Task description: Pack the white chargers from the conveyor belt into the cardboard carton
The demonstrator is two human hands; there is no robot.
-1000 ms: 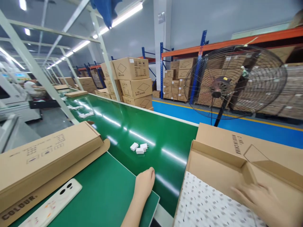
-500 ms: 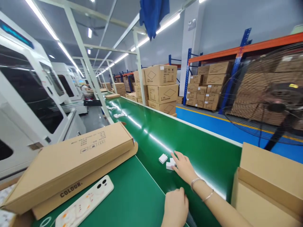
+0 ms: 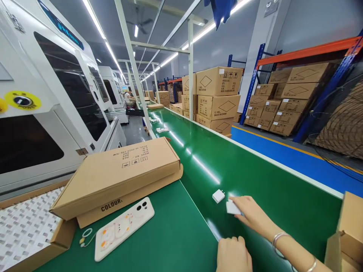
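Observation:
On the green conveyor belt, my right hand (image 3: 253,212), with bracelets at its wrist, has its thumb and fingers closed around a white charger plug (image 3: 232,207). A second piece may be pressed against that one; I cannot tell. Just left of these fingertips lies another white charger plug (image 3: 218,196), its prongs pointing right, touched by neither hand. My left hand (image 3: 234,254) is curled at the bottom edge of the view, over the border between the belt and the green worktop. Its fingers bend away from me, so whatever they hold is hidden.
A cardboard box (image 3: 121,170) and a white phone (image 3: 124,228) lie on the worktop (image 3: 176,234). Lower left is a carton of white pieces (image 3: 25,226). An open carton (image 3: 350,223) stands at right. More white plugs (image 3: 162,130) lie farther up the belt (image 3: 249,170).
My view has turned left, so things appear farther right. My right hand's fingers have closed on the white plug they were reaching over. The left hand stays curled.

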